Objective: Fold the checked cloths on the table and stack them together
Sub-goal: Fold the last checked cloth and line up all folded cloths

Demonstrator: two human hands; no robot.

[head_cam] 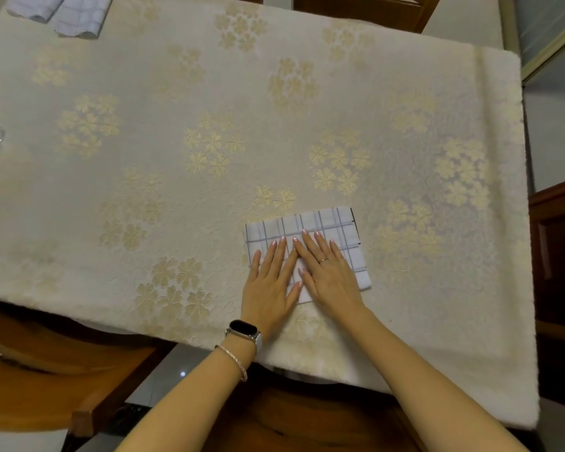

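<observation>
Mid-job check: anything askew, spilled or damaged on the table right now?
Nothing spilled or damaged. The checked cloth under the flat left hand and right hand lies skewed to the near edge of the tablecloth. The two folded cloths at the far left corner lie side by side rather than stacked.

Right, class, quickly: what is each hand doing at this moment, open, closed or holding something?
Left hand: open, pressing flat on the folded checked cloth.
Right hand: open, also lying flat on that cloth.
</observation>
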